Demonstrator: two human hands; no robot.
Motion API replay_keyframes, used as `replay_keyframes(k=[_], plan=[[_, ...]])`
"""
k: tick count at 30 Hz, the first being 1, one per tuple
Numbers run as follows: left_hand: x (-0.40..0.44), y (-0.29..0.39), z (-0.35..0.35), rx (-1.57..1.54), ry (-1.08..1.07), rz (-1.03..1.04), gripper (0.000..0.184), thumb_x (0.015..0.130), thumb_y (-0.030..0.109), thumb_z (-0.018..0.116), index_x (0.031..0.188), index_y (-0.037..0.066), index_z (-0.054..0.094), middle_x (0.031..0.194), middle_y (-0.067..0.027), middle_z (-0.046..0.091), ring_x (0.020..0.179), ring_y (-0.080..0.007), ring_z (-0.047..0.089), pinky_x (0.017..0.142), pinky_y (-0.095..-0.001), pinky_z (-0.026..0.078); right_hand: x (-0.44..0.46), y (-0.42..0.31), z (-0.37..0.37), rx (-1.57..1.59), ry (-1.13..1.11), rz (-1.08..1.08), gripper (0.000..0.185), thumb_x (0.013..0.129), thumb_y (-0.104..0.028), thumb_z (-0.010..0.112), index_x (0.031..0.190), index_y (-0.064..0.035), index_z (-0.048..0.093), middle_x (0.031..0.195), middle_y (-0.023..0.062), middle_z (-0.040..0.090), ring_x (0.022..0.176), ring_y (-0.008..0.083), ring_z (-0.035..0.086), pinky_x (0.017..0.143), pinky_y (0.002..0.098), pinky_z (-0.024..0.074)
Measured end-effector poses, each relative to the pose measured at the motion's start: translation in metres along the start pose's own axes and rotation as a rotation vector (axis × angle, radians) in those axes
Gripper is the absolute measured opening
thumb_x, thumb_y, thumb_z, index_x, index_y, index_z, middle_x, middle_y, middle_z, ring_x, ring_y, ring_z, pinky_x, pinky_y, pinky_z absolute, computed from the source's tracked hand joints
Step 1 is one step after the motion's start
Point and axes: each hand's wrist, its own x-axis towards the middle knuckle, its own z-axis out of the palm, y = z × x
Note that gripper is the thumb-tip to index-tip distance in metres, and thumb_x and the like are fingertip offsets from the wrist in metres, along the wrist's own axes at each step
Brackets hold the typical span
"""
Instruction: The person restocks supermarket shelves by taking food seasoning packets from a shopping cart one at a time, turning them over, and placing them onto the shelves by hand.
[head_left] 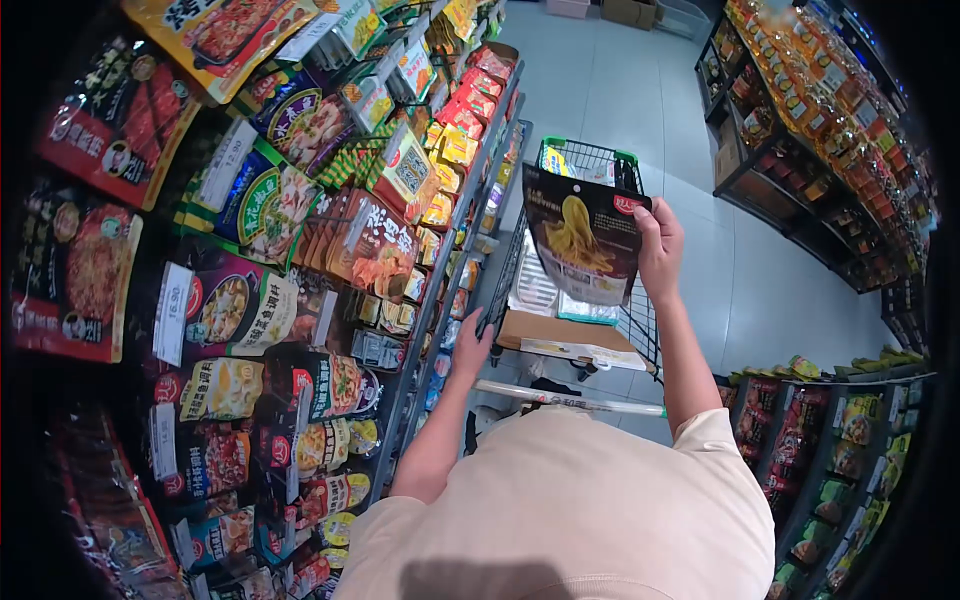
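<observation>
My right hand (660,245) grips the upper right corner of a dark seasoning packet (582,235), which has a picture of yellowish food and a red logo. The packet hangs above the shopping cart (640,325), a black wire basket with green corners. My left hand (468,347) holds nothing visible. Its fingers are apart and point forward, between the cart's left side and the shelf edge. Inside the cart lie a brown cardboard piece (560,335), white packages and a yellow-and-blue pack. The cart's handle bar (570,398) runs just in front of my body.
On the left, a tall shelf is filled with hanging seasoning packets (245,315) and price tags (172,312). A rack of bottles (805,105) stands across the tiled aisle (640,95). More packets fill a low shelf (830,450) at lower right. Boxes (628,12) sit at the far end.
</observation>
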Motion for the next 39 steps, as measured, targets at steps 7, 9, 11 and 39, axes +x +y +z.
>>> replay_keyframes(k=[7,9,11,39], plan=[[-0.025,0.127,-0.059,-1.277,-0.444,-0.155,0.064,0.089,0.007,0.072,0.145,0.003,0.042,0.144,-0.0151,0.052,0.130,-0.0243,0.053,0.111,-0.0386,0.041,-0.020,-0.083,0.030,0.332,-0.233,0.077,0.020,0.096,-0.015,0.057,0.079,-0.0053,0.052,0.076,-0.0070,0.043,0.072,0.0036,0.036,0.065,0.0213,0.0315],[-0.037,0.139,-0.081,-1.258,-0.535,-0.177,0.061,0.090,0.006,0.070,0.144,0.002,0.042,0.144,-0.0145,0.052,0.131,-0.0245,0.052,0.112,-0.0419,0.041,-0.027,-0.093,0.044,0.447,-0.283,0.095,0.019,0.095,-0.014,0.057,0.079,-0.0053,0.052,0.076,-0.0062,0.044,0.072,0.0038,0.038,0.066,0.0209,0.0325],[-0.049,0.111,-0.075,-1.462,-0.526,-0.171,0.059,0.091,0.007,0.070,0.143,0.002,0.043,0.144,-0.0145,0.052,0.132,-0.0254,0.052,0.113,-0.0435,0.041,-0.030,-0.103,0.060,0.524,-0.299,0.086,0.017,0.094,-0.014,0.057,0.080,-0.0050,0.053,0.075,-0.0052,0.046,0.071,0.0039,0.040,0.067,0.0203,0.0336],[-0.170,0.048,-0.161,-1.893,0.349,0.172,0.057,0.103,0.043,0.050,0.148,0.010,0.040,0.148,-0.0100,0.050,0.134,-0.0268,0.050,0.114,-0.0478,0.039,-0.107,-0.199,0.239,0.723,-0.950,0.050,0.015,0.099,-0.008,0.058,0.085,-0.0021,0.058,0.077,-0.0062,0.054,0.071,0.0010,0.041,0.063,0.0186,0.0323]])
